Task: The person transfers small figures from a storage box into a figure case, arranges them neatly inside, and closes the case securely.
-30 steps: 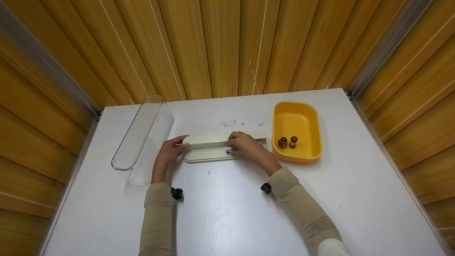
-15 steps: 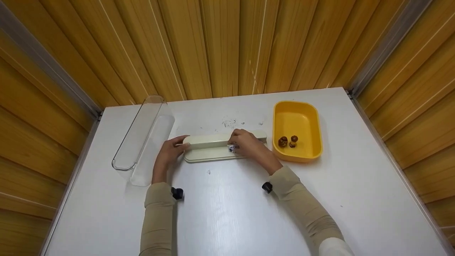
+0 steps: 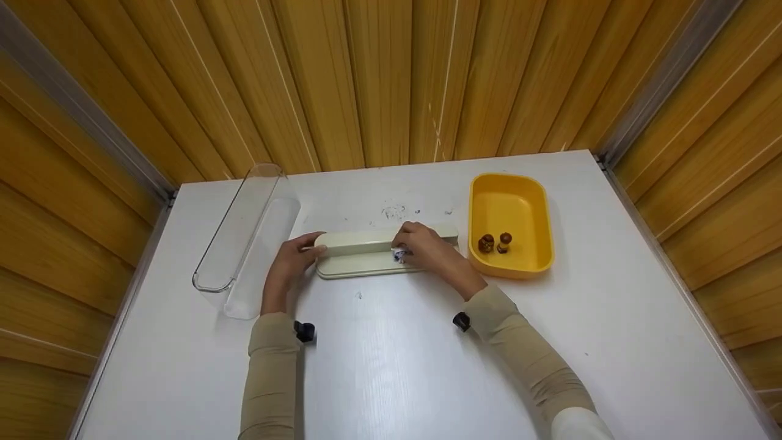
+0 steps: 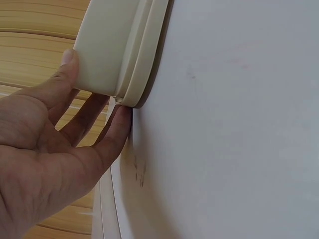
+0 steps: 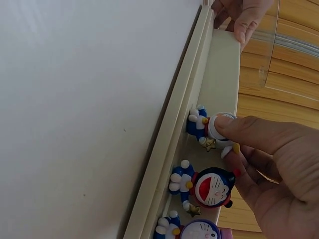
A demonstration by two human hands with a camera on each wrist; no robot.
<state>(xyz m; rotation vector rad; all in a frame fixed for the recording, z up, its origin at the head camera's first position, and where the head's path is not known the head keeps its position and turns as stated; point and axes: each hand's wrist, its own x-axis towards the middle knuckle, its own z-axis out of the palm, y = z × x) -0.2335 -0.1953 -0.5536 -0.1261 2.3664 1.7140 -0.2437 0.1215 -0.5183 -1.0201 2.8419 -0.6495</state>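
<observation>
the right hand (image 3: 431, 247) has slid a touch toward the yellow bin (image 3: 504, 211) since a second ago, bringing along the blue-and-white figurine (image 5: 212, 127) it pinches by the head between thumb and fingertips. that figurine is at the lower ledge of the cream stand (image 3: 354, 264), feet toward the front rim, first in a row beside the red-mouthed figurine (image 5: 212, 188) and the lilac-headed figurine (image 5: 199, 230); i can't tell whether it bears its own weight. the left hand (image 3: 291, 264) hasn't budged, thumb and fingers bent round the stand's other end. the two brown figures (image 3: 504, 242) in the bin and the clear cover (image 3: 235, 232) lie as they did.
</observation>
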